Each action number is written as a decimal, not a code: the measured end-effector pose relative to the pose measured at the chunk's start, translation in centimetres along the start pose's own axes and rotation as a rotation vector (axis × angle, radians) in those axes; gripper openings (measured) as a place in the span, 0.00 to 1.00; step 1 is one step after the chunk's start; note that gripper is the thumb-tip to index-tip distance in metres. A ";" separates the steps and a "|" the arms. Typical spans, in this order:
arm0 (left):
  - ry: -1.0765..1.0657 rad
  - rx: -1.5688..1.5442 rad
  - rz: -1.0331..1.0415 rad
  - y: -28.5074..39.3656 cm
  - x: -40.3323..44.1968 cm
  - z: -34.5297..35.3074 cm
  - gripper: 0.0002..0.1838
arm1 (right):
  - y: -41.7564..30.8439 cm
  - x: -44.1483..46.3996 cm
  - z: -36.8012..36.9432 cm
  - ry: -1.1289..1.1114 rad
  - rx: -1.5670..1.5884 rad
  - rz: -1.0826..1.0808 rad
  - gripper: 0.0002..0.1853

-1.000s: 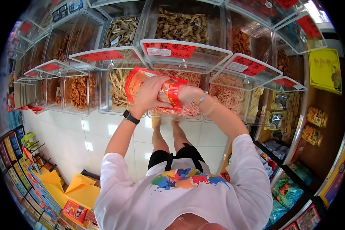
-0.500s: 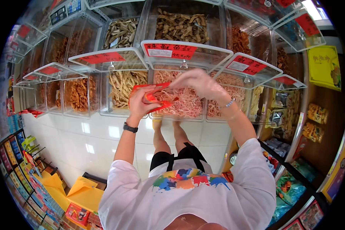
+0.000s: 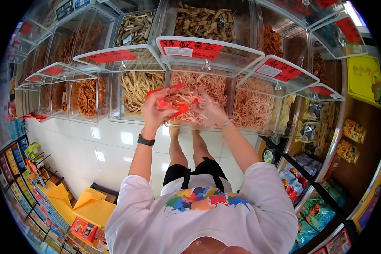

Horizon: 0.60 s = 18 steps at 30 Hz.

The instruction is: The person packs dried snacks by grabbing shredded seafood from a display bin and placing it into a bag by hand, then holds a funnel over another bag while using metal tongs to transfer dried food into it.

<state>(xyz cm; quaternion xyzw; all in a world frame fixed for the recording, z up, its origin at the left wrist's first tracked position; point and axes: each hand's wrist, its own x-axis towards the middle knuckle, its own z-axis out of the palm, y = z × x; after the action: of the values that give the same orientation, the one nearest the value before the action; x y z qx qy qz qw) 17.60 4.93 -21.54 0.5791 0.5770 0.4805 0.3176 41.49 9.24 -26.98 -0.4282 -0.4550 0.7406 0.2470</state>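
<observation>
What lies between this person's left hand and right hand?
In the head view, the open mouth of the red bag, with pink shreds showing, lies between the left hand and right hand.

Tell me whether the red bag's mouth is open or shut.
Open: the red bag in the left hand has its two red edges standing apart, with pink shreds visible between them.

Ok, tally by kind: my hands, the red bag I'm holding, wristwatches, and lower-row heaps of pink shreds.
Hands, left and right: 2
Red bag: 1
Wristwatch: 1
Heaps of pink shreds, middle and right: 2
Total: 6
</observation>
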 end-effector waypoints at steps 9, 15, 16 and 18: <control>0.010 0.081 -0.010 0.9 0.9 -1.1 0.36 | -17.6 -2.4 -0.8 -0.014 -0.372 0.375 0.23; -0.148 0.033 -0.029 3.9 1.9 0.3 0.39 | -16.6 -0.4 1.3 -0.426 -1.165 -0.659 0.11; -0.140 0.059 -0.053 4.0 1.9 0.3 0.39 | -17.0 -0.1 1.8 -0.515 -1.332 -0.681 0.08; -0.170 0.042 -0.037 3.4 1.8 0.3 0.39 | -16.9 0.7 2.9 -0.605 -1.502 -0.698 0.05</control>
<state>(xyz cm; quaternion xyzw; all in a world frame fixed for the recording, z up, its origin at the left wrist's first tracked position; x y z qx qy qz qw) 18.88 6.32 -18.14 0.6134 0.5685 0.4116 0.3621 38.25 16.30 -11.64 -0.0996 -0.9725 0.2097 -0.0187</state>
